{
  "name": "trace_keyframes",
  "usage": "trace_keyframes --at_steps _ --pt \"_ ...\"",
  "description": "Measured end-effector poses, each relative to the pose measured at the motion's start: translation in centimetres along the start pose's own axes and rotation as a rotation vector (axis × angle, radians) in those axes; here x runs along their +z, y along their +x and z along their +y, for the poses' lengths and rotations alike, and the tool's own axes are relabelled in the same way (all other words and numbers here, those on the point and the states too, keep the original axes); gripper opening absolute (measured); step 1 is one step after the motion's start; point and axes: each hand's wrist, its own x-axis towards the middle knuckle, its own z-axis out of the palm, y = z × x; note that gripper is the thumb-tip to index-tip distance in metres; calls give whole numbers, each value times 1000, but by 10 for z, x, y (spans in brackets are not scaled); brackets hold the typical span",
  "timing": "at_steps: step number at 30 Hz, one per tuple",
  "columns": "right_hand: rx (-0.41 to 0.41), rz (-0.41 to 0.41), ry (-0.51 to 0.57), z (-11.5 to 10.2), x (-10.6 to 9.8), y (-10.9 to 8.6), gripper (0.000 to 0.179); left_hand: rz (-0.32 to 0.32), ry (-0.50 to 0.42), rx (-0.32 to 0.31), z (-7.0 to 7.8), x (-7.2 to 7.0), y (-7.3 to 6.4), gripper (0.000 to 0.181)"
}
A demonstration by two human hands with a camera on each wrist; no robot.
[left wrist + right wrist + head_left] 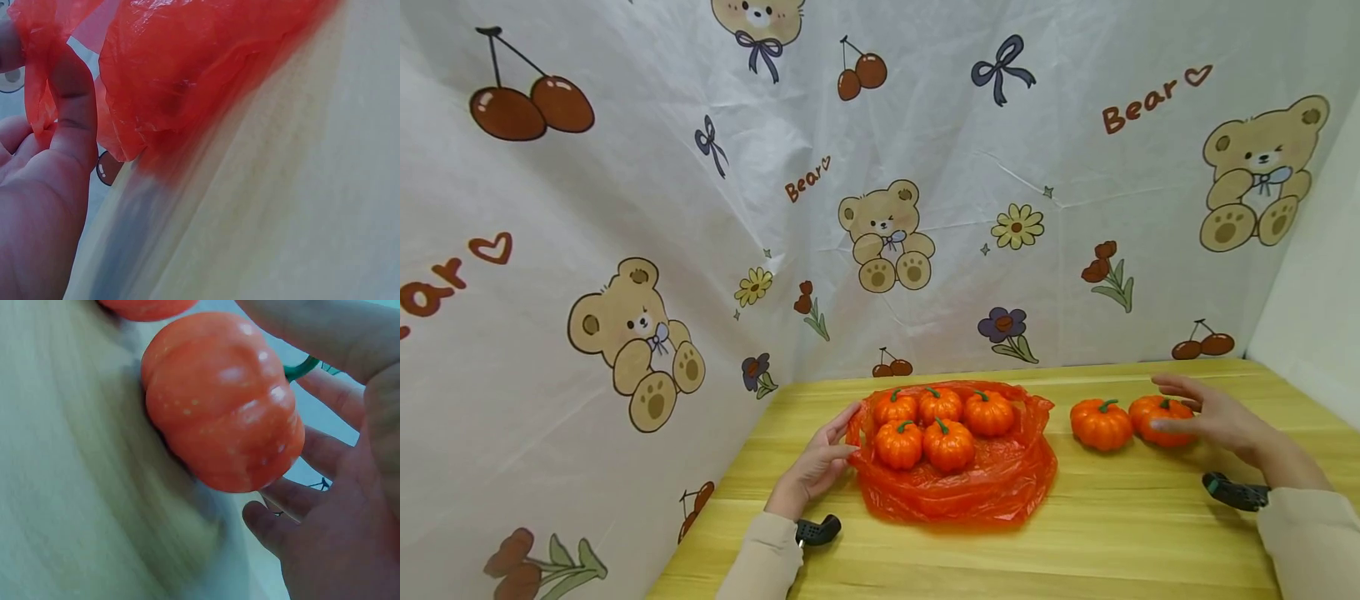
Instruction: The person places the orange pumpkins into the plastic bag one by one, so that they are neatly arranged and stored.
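Note:
On the table a red plastic bag [955,504] lies with its mouth spread wide, several small orange pumpkins [950,446] with green stems inside it. My left hand [816,467] pinches the bag's left rim; in the left wrist view the thin plastic [181,69] runs between thumb and fingers. To the right of the bag, two more pumpkins stand side by side. Around the farther one [222,406] my right hand [1228,425] is spread, thumb on the near side and fingers behind, with gaps showing in the right wrist view. The other pumpkin [1101,425] sits just left of it.
Behind the wooden table [1120,533] hangs a white cloth [925,125] printed with bears, cherries and flowers, which also runs along the left side. A plain white wall [1311,317] borders the right. Each wrist wears a black device [1234,492].

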Motion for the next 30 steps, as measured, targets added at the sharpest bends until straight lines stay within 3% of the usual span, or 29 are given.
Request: trace_keyframes --at_steps 17,30 --pt "46 -12 -12 16 5 -6 88 20 -19 -11 -1 1 0 90" --pt "74 2 -49 3 -5 0 89 15 -20 -3 1 1 0 90"
